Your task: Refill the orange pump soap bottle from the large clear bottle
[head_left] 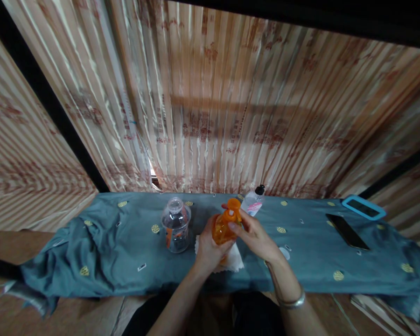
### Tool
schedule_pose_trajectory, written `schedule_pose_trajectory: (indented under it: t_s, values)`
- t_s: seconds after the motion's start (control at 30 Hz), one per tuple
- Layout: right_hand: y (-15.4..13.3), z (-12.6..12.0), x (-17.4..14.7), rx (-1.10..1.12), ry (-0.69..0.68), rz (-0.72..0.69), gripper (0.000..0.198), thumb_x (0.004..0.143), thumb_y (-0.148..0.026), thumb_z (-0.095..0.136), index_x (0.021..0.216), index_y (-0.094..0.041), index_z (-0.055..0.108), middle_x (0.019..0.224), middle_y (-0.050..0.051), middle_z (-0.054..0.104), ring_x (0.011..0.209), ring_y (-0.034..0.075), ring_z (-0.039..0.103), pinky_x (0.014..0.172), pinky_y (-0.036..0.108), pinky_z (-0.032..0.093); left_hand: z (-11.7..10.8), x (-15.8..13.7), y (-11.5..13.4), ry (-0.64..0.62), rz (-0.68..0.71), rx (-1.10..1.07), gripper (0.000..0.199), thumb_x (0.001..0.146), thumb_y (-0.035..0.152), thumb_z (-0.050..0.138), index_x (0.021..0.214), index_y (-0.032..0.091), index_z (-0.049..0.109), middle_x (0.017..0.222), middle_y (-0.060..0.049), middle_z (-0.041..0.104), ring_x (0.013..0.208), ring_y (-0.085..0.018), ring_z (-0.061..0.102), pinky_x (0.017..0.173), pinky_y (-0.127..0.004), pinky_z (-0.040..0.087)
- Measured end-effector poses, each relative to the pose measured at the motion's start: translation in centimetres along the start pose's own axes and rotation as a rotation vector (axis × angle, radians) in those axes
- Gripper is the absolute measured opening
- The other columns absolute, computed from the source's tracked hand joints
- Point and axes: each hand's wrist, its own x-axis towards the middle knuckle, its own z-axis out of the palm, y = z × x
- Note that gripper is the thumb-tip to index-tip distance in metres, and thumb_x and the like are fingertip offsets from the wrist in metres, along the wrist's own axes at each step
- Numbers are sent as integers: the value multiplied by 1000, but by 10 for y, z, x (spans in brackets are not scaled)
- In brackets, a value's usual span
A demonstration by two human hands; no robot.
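Note:
An orange bottle with an orange cap is held upright, slightly tilted, above the middle of the cloth-covered table. My left hand wraps round its body from the left. On the right side, my right hand grips the upper part near the cap, thumb pressed against it. Beneath the bottle lies a white cloth, partly hidden by my left hand. To the left stands a clear, uncapped plastic bottle with orange print. Just behind my right hand is a clear bottle with a black pump top.
A dark phone and a blue-framed tablet lie at the right. A small whitish disc sits beside my right wrist. Pleated curtains hang behind the table, with dark posts at both sides. Blue-grey cloth covers the table.

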Motion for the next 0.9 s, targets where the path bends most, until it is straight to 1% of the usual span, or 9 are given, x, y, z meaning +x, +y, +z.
schedule_pose_trajectory:
  t_s: [0.07,0.13,0.2,0.33,0.43,0.53,0.67,0.8,0.9]
  values:
    - [-1,5,0,-36,83,3,42,77,-58,67,102,-24,66,107,7,73,111,27,66,105,47,48,0,0,1,7,-3,0,57,70,27,82,122,22,60,116,-5,73,109,-26,71,97,-39,57]
    - [-2,12,-1,-91,210,2,39,75,-54,71,99,-23,64,110,9,71,112,29,63,108,51,43,0,0,1,14,-7,-3,57,70,26,82,122,22,60,117,-6,73,109,-26,71,97,-39,57]
    - [-2,15,-2,-128,268,5,40,73,-51,75,99,-23,63,117,10,69,117,30,59,111,54,39,-1,0,2,22,-11,6,57,70,25,81,123,22,60,118,-6,73,110,-26,71,100,-40,56]
    - [-2,5,-1,-78,111,-13,59,69,-55,78,116,-25,61,127,7,68,124,27,60,114,49,40,-1,-1,2,22,-11,-15,61,69,24,82,126,21,59,120,-7,73,110,-26,71,100,-42,56]
    - [-3,-3,2,-45,-16,-36,48,76,-58,69,112,-26,67,123,4,71,122,24,63,111,43,45,0,-1,3,6,-3,-40,59,69,22,82,124,22,60,121,-7,73,112,-26,71,100,-41,56]
    - [-3,4,3,-88,75,-39,39,78,-54,68,105,-25,69,110,5,73,110,25,65,104,45,48,0,0,4,19,-7,-24,57,69,19,81,121,22,61,117,-6,73,110,-26,71,99,-40,56]
    - [0,20,-1,-161,271,-33,39,78,-48,72,105,-20,65,119,12,68,121,30,57,113,52,36,0,1,4,34,-10,-13,58,67,18,81,121,21,60,119,-6,73,111,-26,71,101,-41,55]
    - [3,14,2,-107,137,-34,53,79,-53,72,121,-23,61,120,7,71,117,25,63,106,45,46,-1,0,2,9,-18,11,60,68,19,80,124,22,59,120,-6,73,111,-26,71,101,-41,56]
    - [4,7,7,-48,8,-51,48,81,-59,67,115,-25,67,115,4,74,117,23,66,104,40,50,-2,1,0,6,-19,19,60,68,18,80,124,22,59,120,-7,73,113,-27,70,102,-42,55]
